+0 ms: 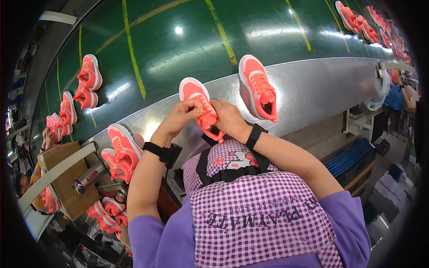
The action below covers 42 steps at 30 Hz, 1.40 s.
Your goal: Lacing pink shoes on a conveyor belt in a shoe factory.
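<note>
A coral-pink sneaker [193,87] with a white sole stands in front of me on the metal edge of the bench, toe pointing away. My left hand [182,117] is closed at its left side, thumb and fingers pinched together over the laces [206,108]. From the other side my right hand [229,119] is closed round the sneaker near the lace area, its fingertips partly hidden. Just right of it stands another coral sneaker [259,89], laced and untouched. To the left, a pair of coral sneakers [120,149] leans together at the metal edge.
Beyond the metal ledge [313,85] runs a green belt [174,49] with yellow stripes. More sneakers [89,73] stand on it at left, others [353,20] at far right. A cardboard box [67,178] and a pale rail [58,172] are at lower left. Another person's hand [47,138] shows at far left.
</note>
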Tool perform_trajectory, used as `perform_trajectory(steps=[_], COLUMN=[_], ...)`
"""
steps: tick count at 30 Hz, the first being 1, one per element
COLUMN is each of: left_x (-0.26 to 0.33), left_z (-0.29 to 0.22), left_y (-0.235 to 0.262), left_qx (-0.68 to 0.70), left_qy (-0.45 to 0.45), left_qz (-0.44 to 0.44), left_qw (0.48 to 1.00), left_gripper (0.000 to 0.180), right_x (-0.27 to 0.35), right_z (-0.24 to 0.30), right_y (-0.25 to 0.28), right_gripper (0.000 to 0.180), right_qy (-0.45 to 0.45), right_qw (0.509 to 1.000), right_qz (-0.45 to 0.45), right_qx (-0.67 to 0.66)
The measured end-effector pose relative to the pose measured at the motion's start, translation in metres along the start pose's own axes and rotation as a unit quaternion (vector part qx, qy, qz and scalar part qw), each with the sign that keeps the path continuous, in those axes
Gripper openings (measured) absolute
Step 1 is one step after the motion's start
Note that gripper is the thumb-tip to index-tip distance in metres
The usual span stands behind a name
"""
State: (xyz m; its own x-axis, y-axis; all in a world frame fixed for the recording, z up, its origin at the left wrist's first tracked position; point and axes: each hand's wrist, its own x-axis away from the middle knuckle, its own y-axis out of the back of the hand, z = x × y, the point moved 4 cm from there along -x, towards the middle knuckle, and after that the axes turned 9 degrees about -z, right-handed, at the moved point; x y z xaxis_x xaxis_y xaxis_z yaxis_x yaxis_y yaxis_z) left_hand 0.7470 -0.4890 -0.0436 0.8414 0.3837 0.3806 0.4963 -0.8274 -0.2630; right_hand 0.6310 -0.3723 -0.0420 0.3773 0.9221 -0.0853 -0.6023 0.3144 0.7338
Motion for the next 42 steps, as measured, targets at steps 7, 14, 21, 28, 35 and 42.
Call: perform_trajectory(steps=[7,14,21,28,35,42], left_x=[0.029,0.063,0.059,0.033,0.022,0.025], left_z=[-0.041,0.008,0.022,0.024,0.022,0.014], left_y=[-0.020,-0.022,-0.037,-0.003,0.010,0.006], left_qx=[-0.401,-0.263,-0.186,-0.170,0.037,0.088], left_qy=[-0.332,-0.163,-0.135,-0.008,0.110,0.108], left_qz=[-0.373,-0.427,-0.441,-0.253,-0.073,-0.056], left_qw=[0.768,0.849,0.868,0.952,0.991,0.989], left_gripper=[0.007,0.019,0.018,0.017,0.017,0.015], right_x=[-0.003,-0.004,-0.005,-0.006,-0.003,-0.001], right_z=[0.003,0.002,-0.001,0.002,0.002,0.001], right_y=[0.001,0.001,-0.002,0.002,0.001,0.002], right_gripper=[0.042,0.045,0.043,0.040,0.037,0.037], right_qy=[0.002,-0.015,-0.010,0.002,0.013,0.009], right_qw=[1.000,0.999,1.000,1.000,1.000,1.000], right_qz=[-0.007,0.021,0.027,0.020,0.000,-0.006], right_qx=[-0.007,-0.028,0.005,0.001,0.008,0.013])
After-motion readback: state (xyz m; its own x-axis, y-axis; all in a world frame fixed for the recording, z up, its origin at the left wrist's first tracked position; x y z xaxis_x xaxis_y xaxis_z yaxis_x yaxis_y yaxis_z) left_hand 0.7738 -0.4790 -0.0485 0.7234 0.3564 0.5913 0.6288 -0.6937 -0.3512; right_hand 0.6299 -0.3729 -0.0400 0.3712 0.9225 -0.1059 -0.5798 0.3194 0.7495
